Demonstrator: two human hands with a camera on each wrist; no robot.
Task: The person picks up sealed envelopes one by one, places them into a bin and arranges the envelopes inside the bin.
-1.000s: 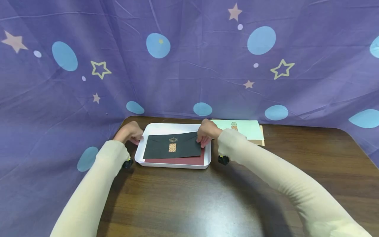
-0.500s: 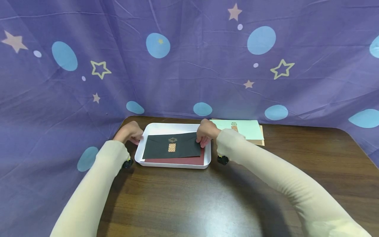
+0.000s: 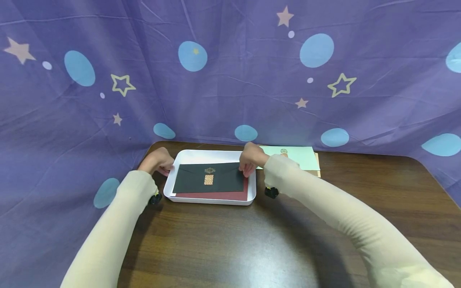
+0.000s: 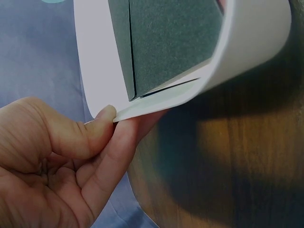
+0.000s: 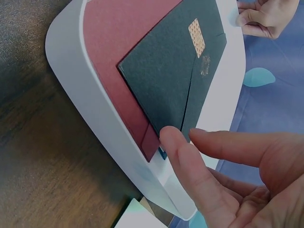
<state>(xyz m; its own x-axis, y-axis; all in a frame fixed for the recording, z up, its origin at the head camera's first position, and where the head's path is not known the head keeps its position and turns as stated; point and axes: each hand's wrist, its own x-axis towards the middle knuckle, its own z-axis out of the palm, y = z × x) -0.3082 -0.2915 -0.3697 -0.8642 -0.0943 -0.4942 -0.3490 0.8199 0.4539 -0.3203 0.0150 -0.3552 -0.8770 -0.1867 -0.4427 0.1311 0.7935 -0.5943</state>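
A white tray [image 3: 212, 201] holds a dark green-black envelope [image 3: 191, 179] with a gold emblem and a patterned gold label. Beneath it lies a dark red envelope [image 3: 219, 196], its front strip showing. At the tray's left end, my left hand [image 3: 159, 161] pinches the rim between thumb and fingers, as the left wrist view shows. My right hand [image 3: 251, 158] hovers over the tray's right end, beside the dark envelope's corner. In the right wrist view its thumb and index finger stand apart with nothing between them. What lies under the red envelope is hidden.
A mint-green envelope [image 3: 300, 158] lies on other tan papers at the back edge of the wooden table [image 3: 216, 240], just right of the tray. Behind the table hangs a purple curtain [image 3: 230, 96] with stars and blue dots.
The dark envelope's right end has dropped slightly and lies flatter. My right hand has let go of it and risen a little. My left hand has stayed on the rim.
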